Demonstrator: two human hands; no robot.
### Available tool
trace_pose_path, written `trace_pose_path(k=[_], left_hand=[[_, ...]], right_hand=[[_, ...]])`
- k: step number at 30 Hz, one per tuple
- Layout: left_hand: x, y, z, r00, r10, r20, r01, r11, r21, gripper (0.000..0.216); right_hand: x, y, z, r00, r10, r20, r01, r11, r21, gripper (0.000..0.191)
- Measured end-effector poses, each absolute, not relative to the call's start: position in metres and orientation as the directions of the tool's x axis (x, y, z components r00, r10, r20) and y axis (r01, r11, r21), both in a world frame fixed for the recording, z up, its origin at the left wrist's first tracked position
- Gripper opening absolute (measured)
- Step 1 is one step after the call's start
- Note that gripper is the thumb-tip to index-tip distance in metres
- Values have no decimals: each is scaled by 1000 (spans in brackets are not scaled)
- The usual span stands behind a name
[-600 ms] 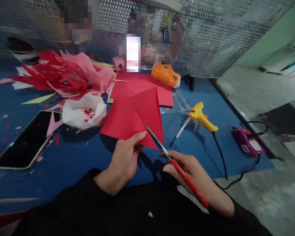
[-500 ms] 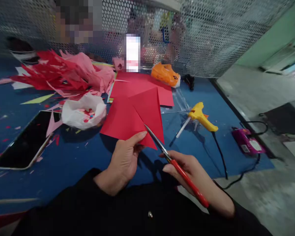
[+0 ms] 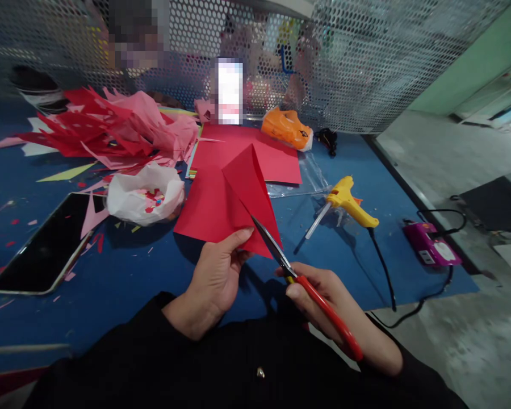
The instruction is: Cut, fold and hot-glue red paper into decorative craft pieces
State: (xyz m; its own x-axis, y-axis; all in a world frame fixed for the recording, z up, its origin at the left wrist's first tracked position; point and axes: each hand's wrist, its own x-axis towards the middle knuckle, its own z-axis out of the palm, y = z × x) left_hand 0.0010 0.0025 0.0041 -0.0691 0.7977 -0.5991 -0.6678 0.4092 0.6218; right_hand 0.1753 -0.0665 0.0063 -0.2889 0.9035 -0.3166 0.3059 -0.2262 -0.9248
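My left hand (image 3: 216, 278) pinches the near corner of a folded red paper sheet (image 3: 221, 204), held just above the blue table (image 3: 123, 278). The sheet's right flap stands up in a point. My right hand (image 3: 332, 307) grips red-handled scissors (image 3: 310, 295); their metal blades sit against the paper's lower right edge, close to my left thumb. Both sleeves are black.
A phone (image 3: 42, 244) lies at the left beside a white bag of scraps (image 3: 145, 196). Red and pink paper cuttings (image 3: 111, 128) pile at the back left. More red sheets (image 3: 255, 153), an orange tool (image 3: 287, 129), a yellow glue gun (image 3: 349, 204) and a purple device (image 3: 430, 247) lie to the right. A perforated metal screen (image 3: 344, 68) stands behind.
The right flap of the red paper has lifted and narrowed into an upright point. The scissors and my right hand shifted slightly. My left hand stayed put.
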Motion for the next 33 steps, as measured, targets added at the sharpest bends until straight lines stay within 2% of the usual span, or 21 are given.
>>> trace_pose_path(k=[4, 7, 12, 15, 17, 20, 23, 27, 30, 31, 33], left_hand=[[2, 3, 6, -89, 823, -561, -701, 348, 622, 25], [4, 4, 7, -88, 826, -557, -714, 337, 613, 35], [4, 5, 9, -98, 818, -567, -721, 334, 607, 41], [3, 7, 11, -92, 831, -549, -726, 322, 608, 41], [1, 7, 12, -84, 842, -533, -731, 312, 607, 39], [-4, 7, 12, -92, 857, -508, -720, 295, 628, 37], [-9, 5, 11, -97, 866, -490, -682, 301, 667, 35], [-15, 3, 12, -72, 887, -456, -609, 323, 725, 32], [-20, 0, 13, -73, 927, -367, -498, 285, 819, 27], [-22, -2, 13, -67, 938, -341, -470, 272, 840, 25], [-26, -5, 13, -29, 950, -312, -432, 270, 860, 23]], right_hand=[[176, -69, 7, -279, 888, -366, 230, -308, -923, 44], [176, -70, 8, -258, 892, -372, 222, -320, -921, 48], [176, -69, 6, -194, 915, -354, 340, -275, -899, 47], [173, -66, 6, -85, 950, -301, 512, -217, -831, 48], [169, -62, 5, -17, 974, -228, 685, -155, -712, 48], [156, -55, 2, 54, 995, -84, 898, -85, -431, 39], [139, -46, 0, 72, 997, 9, 982, -69, -178, 31], [125, -42, 5, 20, 999, -28, 1000, -19, 12, 23], [127, -43, 13, -91, 995, -45, 996, 91, 7, 20], [130, -41, 16, -116, 993, -5, 993, 115, -31, 20], [136, -32, 23, -128, 976, 174, 974, 157, -164, 23]])
